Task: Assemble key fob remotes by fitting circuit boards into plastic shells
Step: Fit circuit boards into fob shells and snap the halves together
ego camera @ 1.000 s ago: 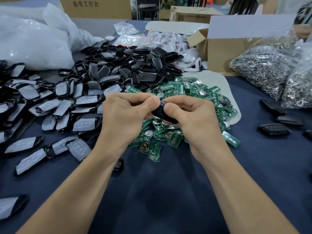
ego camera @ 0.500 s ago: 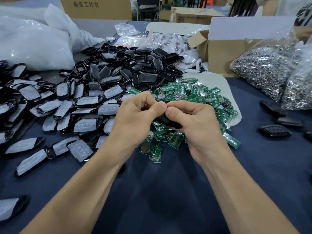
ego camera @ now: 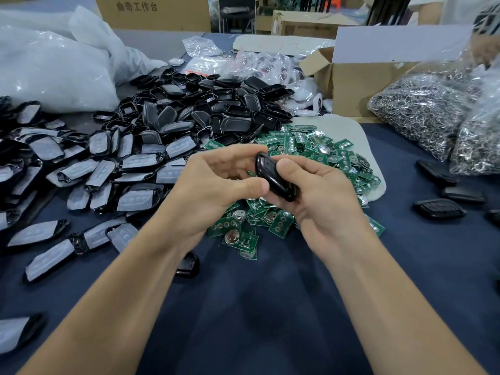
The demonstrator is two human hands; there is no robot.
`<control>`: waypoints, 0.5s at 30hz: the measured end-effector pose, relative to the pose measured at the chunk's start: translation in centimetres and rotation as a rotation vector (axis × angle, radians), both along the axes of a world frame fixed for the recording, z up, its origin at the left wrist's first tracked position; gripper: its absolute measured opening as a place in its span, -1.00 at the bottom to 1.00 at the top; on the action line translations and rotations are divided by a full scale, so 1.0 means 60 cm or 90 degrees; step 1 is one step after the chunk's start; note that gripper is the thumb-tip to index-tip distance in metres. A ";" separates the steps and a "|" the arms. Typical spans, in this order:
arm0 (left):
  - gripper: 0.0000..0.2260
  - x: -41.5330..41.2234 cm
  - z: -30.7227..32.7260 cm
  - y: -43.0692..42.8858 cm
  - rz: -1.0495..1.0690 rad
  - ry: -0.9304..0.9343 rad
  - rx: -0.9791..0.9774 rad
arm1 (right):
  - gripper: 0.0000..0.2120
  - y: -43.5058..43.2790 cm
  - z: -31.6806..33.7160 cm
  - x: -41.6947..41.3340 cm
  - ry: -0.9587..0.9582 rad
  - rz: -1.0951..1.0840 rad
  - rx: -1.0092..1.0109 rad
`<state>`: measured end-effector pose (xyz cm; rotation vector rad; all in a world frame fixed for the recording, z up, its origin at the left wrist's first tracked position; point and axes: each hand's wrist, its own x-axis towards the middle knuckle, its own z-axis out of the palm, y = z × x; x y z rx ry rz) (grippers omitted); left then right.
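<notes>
Black plastic key fob [ego camera: 274, 180], held above the middle of the dark blue surface [ego camera: 270, 307]. The right grip [ego camera: 322, 201] curls around it, thumb on top; the left grip [ego camera: 216, 190] pinches its other side. Green circuit boards [ego camera: 311, 150] lie heaped just beyond, black shells [ego camera: 205, 109] toward the far left corner.

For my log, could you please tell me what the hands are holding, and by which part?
A black key fob: the right hand grips its near end, thumb on top; the left hand pinches its far end and left edge.
</notes>
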<state>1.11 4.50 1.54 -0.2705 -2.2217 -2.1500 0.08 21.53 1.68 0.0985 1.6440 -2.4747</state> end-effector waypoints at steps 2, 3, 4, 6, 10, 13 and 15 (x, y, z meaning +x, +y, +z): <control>-0.58 -0.001 -0.004 0.003 0.022 -0.011 0.054 | -0.84 -0.002 -0.002 0.000 0.009 0.005 0.030; -0.59 -0.001 -0.005 0.004 0.034 -0.021 0.076 | -0.85 -0.002 -0.004 -0.001 0.030 0.002 0.076; -0.60 -0.002 -0.007 0.004 0.043 -0.030 0.089 | -0.85 -0.001 -0.006 -0.002 0.059 0.000 0.137; -0.62 -0.003 -0.007 0.002 0.053 -0.040 0.091 | -0.90 0.007 -0.007 -0.004 0.112 0.014 0.240; -0.64 -0.002 -0.004 0.001 0.051 -0.041 0.094 | -0.66 0.016 -0.007 -0.002 0.173 0.078 0.321; -0.61 0.000 -0.001 0.003 0.049 -0.056 0.107 | -0.65 0.019 -0.007 -0.003 0.191 0.086 0.352; -0.59 0.001 0.000 0.004 0.049 -0.065 0.119 | -0.67 0.021 -0.008 -0.005 0.188 0.092 0.329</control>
